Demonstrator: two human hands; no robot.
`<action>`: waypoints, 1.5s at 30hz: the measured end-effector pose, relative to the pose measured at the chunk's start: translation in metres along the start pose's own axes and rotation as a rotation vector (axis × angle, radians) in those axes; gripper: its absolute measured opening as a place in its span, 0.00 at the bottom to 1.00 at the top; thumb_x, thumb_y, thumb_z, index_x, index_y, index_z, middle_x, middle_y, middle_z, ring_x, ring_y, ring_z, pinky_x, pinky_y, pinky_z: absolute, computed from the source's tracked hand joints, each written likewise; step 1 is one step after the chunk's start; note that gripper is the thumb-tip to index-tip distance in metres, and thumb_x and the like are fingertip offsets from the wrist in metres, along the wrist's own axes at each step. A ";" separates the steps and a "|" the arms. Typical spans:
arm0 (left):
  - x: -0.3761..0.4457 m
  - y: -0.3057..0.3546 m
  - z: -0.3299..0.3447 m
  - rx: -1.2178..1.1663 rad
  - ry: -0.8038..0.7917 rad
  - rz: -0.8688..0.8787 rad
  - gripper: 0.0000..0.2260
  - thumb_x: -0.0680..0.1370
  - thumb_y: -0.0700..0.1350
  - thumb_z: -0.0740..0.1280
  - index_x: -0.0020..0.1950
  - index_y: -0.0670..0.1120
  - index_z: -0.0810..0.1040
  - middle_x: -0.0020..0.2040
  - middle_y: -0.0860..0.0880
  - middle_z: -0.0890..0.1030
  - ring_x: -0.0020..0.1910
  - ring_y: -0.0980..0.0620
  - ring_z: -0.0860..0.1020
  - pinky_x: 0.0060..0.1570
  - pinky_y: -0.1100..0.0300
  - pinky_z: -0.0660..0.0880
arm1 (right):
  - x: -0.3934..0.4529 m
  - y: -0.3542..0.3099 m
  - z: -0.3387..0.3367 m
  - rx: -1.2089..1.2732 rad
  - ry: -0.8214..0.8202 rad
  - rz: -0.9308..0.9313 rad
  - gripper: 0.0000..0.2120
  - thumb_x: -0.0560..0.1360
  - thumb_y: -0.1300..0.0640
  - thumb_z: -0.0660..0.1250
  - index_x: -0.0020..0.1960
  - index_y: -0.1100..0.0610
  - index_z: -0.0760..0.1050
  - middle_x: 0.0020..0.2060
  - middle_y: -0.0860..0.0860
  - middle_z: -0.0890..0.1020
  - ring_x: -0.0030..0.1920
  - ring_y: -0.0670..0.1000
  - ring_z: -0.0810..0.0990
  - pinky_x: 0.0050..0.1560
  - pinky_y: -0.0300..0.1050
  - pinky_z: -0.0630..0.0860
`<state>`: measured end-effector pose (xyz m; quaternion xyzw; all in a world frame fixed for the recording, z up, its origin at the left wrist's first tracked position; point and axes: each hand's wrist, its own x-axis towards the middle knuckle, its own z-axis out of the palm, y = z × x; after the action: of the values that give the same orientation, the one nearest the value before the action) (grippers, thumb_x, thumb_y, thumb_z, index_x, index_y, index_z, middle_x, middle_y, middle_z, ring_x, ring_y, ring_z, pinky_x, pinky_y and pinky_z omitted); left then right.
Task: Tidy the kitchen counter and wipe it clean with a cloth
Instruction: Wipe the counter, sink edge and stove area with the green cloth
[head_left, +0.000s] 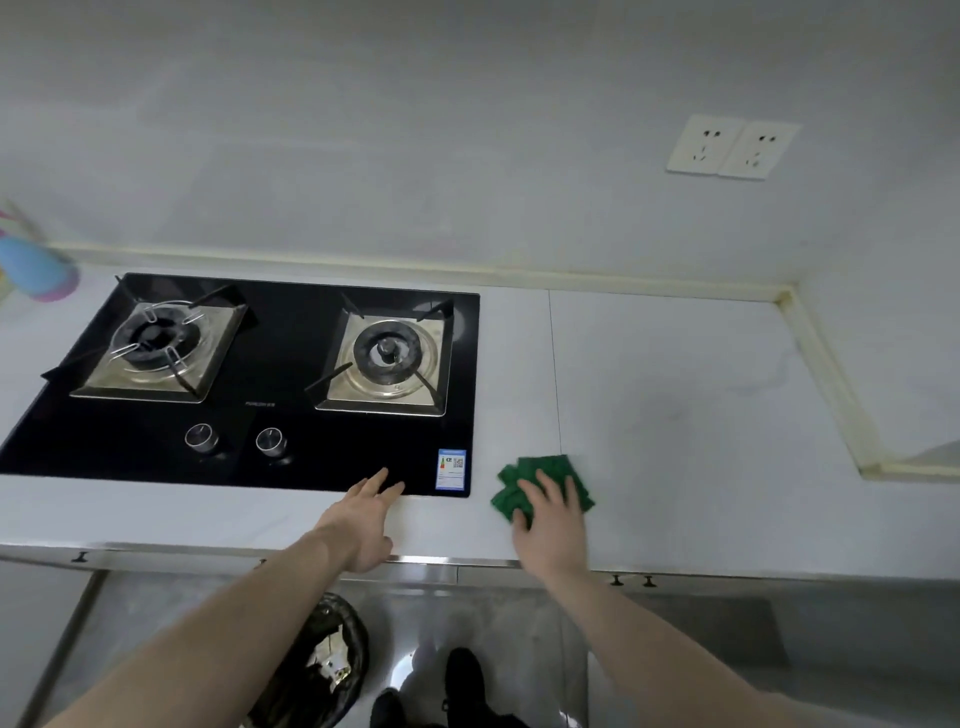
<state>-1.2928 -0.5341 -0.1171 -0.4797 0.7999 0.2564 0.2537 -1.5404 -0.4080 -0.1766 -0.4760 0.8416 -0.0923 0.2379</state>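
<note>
Counter (675, 395): pale grey, runs wall to wall, meets a corner at the far right; no loose items on the stretch right of the hob.

Hob (249, 384): black glass, two burners, two knobs, a label at its near right corner. Set into the counter; landmark for what follows.

Cloth (540, 480): green, folded, flat on the counter just right of the hob's near right corner.

My right hand (553, 519): fingers spread and fairly straight, pressing down on the cloth; palm flat, not curled round it.

My left hand (363, 519): fingers straight and relaxed, holding nothing, fingertips at the hob's near edge, the rest over the counter in front of it.

Bottle (39, 270): blue and pink, blurred, far left of the hob at the wall.

Sockets (732, 148): a white pair on the wall, above and right of the hob.

Bin (322, 660): dark-lined, on the floor below the hob.

Progress, as I judge it: tidying looks mostly done. Wiping is under way; I cannot tell which parts are already wiped.
</note>
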 end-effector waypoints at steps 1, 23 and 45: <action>0.000 0.001 0.001 0.014 -0.009 -0.002 0.40 0.77 0.44 0.65 0.83 0.55 0.46 0.83 0.53 0.39 0.82 0.46 0.47 0.76 0.51 0.62 | -0.006 -0.008 0.007 0.005 -0.014 -0.058 0.23 0.79 0.46 0.60 0.74 0.44 0.69 0.77 0.44 0.64 0.80 0.59 0.53 0.78 0.58 0.57; 0.025 0.038 -0.021 0.123 -0.048 0.157 0.40 0.77 0.46 0.64 0.83 0.54 0.45 0.83 0.52 0.40 0.82 0.47 0.47 0.78 0.52 0.58 | -0.008 0.072 -0.020 0.047 -0.047 0.153 0.30 0.82 0.38 0.36 0.82 0.43 0.49 0.80 0.42 0.46 0.80 0.57 0.37 0.79 0.58 0.35; 0.089 0.107 -0.026 0.118 -0.149 -0.017 0.38 0.79 0.45 0.60 0.83 0.52 0.41 0.83 0.49 0.39 0.82 0.44 0.49 0.78 0.52 0.58 | 0.094 0.326 -0.180 -0.054 -0.074 0.767 0.33 0.84 0.53 0.53 0.82 0.51 0.39 0.81 0.56 0.46 0.81 0.55 0.46 0.79 0.58 0.45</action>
<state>-1.4293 -0.5639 -0.1377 -0.4501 0.7885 0.2416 0.3426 -1.9163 -0.3276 -0.1745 -0.1359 0.9515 0.0426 0.2727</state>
